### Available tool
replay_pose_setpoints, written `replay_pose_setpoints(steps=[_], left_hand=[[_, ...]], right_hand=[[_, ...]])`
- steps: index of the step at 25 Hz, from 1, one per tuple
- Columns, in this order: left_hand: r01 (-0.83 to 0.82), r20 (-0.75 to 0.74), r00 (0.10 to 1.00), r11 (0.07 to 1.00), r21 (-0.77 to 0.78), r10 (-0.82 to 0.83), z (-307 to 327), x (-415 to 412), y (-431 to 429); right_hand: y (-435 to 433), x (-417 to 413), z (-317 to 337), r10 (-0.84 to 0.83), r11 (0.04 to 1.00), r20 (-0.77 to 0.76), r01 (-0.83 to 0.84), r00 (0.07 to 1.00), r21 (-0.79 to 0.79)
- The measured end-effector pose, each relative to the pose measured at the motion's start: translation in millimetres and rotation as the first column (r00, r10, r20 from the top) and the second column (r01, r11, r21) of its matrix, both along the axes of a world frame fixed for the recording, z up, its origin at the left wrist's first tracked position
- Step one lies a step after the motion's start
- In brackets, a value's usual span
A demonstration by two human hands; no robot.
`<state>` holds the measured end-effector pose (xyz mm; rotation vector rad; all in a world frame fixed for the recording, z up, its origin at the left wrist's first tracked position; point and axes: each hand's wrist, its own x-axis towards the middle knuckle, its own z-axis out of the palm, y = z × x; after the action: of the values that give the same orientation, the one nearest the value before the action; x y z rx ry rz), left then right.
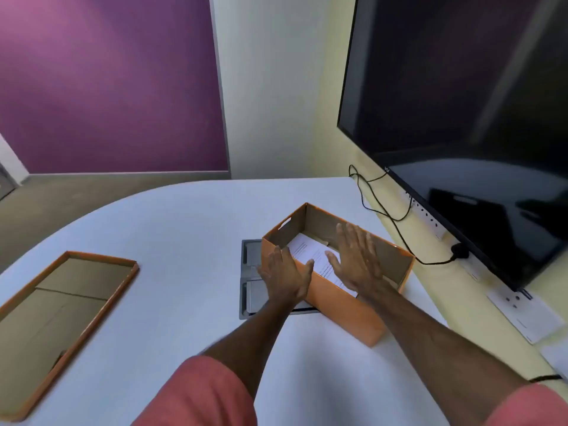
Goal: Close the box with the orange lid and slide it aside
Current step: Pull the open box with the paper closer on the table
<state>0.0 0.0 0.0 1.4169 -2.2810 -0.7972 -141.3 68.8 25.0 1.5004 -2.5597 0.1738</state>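
1. Lying open on the white table, the orange cardboard box sits right of centre, its long axis running from the near right toward the far left; it partly covers a grey recessed panel set in the tabletop.
2. The box has orange outer walls and plain brown inner walls, with a slot-shaped handle cut-out in its far left end wall; white printed paper sheets lie inside on its floor.
3. The flat orange-rimmed cardboard lid rests upside down at the left of the table, well apart from the box, brown inner face up, its long axis roughly parallel to the box's.
4. The left hand is open with fingers extended, at the near left rim of the box; the right hand is open and flat, palm down, above the box interior. Neither grips anything; contact with the rim cannot be confirmed.
5. The lid's near end is cut off by the picture edge; the paper's print is too small to read; the forearms hide part of the box's near wall and of the panel.
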Motion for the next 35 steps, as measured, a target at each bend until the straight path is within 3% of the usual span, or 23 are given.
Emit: replay_pose_setpoints(steps=[11, 17, 22, 27, 35], left_hand=[[-0.274, -0.045, 0.953, 0.917, 0.29, 0.299, -63, -109, -24], [-0.366, -0.121, 0.872, 0.796, 0.483, 0.474, -84, -122, -30], [-0.371, -0.055, 0.891, 0.791, 0.487, 0.451, -90, -127, -36], [-0.358, -0.056, 0.901, 0.811, 0.462, 0.43, -92, -127, -35], [-0.154, -0.326, 0.897, 0.903, 0.4, 0.298, -68, -77, -47]], right_hand=[[-56, -130, -65, 0.016, 0.986, -0.038, -0.01, 0.999, 0.169], [-89, -165, -84, -0.049, 0.993, 0.04, 0.044, 0.998, 0.113], [-105, -190, -90, -0.092, 0.97, 0.211, 0.039, 0.973, 0.241], [-111, -197, -91, -0.134, 0.981, 0.285, 0.087, 0.949, 0.173], [-87, -179, -70, -0.154, 0.98, 0.378, 0.092, 0.913, 0.176]])
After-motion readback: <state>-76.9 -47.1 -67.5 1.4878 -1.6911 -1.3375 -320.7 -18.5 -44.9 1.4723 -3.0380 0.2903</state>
